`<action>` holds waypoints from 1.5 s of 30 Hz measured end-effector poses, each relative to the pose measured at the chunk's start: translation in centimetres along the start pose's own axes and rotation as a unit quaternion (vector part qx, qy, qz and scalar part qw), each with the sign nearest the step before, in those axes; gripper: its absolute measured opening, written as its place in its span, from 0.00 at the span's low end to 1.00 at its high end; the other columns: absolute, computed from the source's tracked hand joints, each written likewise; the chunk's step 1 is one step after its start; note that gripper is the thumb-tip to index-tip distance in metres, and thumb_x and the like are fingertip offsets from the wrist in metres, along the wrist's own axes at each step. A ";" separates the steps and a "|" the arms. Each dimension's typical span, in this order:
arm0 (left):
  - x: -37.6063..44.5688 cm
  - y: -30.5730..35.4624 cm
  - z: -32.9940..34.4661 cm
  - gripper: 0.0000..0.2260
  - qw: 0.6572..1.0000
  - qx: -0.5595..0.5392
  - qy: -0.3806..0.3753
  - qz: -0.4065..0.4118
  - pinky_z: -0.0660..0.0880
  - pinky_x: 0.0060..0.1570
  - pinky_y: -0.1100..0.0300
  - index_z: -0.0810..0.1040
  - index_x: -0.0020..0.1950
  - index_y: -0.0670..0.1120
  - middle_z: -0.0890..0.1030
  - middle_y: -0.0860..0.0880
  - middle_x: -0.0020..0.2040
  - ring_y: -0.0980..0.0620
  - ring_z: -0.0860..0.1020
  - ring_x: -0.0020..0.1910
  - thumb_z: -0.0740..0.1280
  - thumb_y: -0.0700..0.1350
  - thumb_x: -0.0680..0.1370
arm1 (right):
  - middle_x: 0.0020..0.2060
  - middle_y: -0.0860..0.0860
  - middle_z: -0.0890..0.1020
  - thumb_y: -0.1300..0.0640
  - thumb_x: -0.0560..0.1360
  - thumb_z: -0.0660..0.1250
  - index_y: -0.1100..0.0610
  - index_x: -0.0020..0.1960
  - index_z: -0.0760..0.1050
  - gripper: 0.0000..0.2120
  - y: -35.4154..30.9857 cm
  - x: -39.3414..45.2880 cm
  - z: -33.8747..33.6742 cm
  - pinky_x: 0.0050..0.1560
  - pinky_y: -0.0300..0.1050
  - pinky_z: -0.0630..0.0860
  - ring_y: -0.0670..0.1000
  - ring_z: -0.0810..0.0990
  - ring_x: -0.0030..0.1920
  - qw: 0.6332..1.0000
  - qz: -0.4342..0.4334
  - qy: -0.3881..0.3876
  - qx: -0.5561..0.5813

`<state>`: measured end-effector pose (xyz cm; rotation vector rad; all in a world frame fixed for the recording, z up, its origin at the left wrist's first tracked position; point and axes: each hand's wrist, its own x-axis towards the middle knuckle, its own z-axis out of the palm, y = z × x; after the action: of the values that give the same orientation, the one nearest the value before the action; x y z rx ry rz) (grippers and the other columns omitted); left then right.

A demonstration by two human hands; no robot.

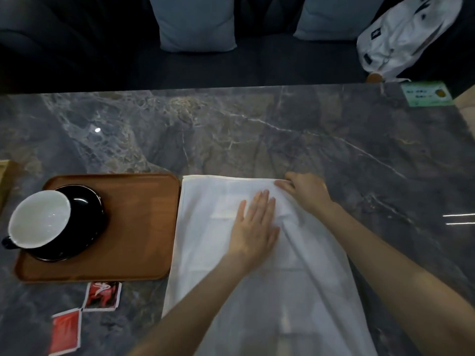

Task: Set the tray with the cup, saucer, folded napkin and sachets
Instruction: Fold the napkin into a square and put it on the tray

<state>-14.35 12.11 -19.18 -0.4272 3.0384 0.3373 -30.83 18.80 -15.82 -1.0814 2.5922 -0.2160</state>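
A white cloth napkin (205,240) lies spread on the marble table, right of the wooden tray (138,227). My left hand (254,224) presses flat on the napkin's middle with straight fingers. My right hand (305,191) pinches the napkin's far right corner. On the tray's left part a cup (38,219), white inside and dark outside, stands on a black saucer (87,217). Two red sachets (102,295) (65,334) lie on the table in front of the tray.
The grey marble table (257,132) stretches ahead to a dark sofa with pale cushions (195,24). A white bag (406,34) sits at the back right. A green card (426,95) lies at the table's far right corner. A wooden object (5,176) shows at the left edge.
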 end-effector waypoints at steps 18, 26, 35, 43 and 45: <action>-0.2 2.0 2.4 0.26 0.998 -0.014 0.017 -0.053 0.50 0.68 0.47 0.58 0.73 0.46 0.62 0.45 0.74 0.46 0.60 0.73 0.51 0.56 0.77 | 0.50 0.60 0.80 0.60 0.74 0.58 0.62 0.49 0.76 0.10 4.2 0.5 -2.8 0.54 0.50 0.65 0.60 0.74 0.54 0.991 0.047 0.049 -0.114; 0.1 2.1 2.4 0.26 0.998 -0.006 0.004 -0.062 0.50 0.67 0.47 0.60 0.73 0.46 0.64 0.44 0.73 0.44 0.61 0.72 0.50 0.57 0.77 | 0.60 0.57 0.71 0.62 0.76 0.57 0.57 0.60 0.69 0.13 4.6 1.3 -0.3 0.70 0.52 0.53 0.58 0.65 0.64 0.980 0.039 0.036 -0.194; 0.1 2.0 2.5 0.28 0.998 0.005 0.000 -0.060 0.48 0.68 0.47 0.58 0.74 0.47 0.62 0.44 0.74 0.45 0.59 0.73 0.49 0.58 0.77 | 0.71 0.60 0.66 0.49 0.76 0.50 0.63 0.71 0.61 0.28 3.0 -7.3 4.7 0.72 0.53 0.55 0.59 0.62 0.72 0.979 0.159 0.125 0.015; 0.4 1.9 2.6 0.28 0.999 0.021 0.002 -0.050 0.51 0.66 0.46 0.61 0.72 0.47 0.64 0.43 0.73 0.42 0.63 0.72 0.49 0.59 0.76 | 0.75 0.57 0.57 0.43 0.76 0.56 0.63 0.74 0.50 0.35 5.5 -7.5 3.2 0.74 0.50 0.51 0.56 0.54 0.75 0.975 0.165 0.088 0.116; 0.3 1.9 2.5 0.28 0.998 0.020 -0.001 -0.051 0.50 0.67 0.46 0.60 0.73 0.47 0.64 0.43 0.73 0.42 0.62 0.72 0.46 0.60 0.77 | 0.76 0.57 0.54 0.45 0.78 0.55 0.62 0.75 0.50 0.33 6.5 -6.9 2.4 0.74 0.49 0.49 0.55 0.51 0.75 0.976 0.176 0.073 0.109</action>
<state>-15.13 14.39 -21.29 -0.5773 3.0017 0.2707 -29.73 28.20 -18.15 -0.5377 2.7535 -0.4946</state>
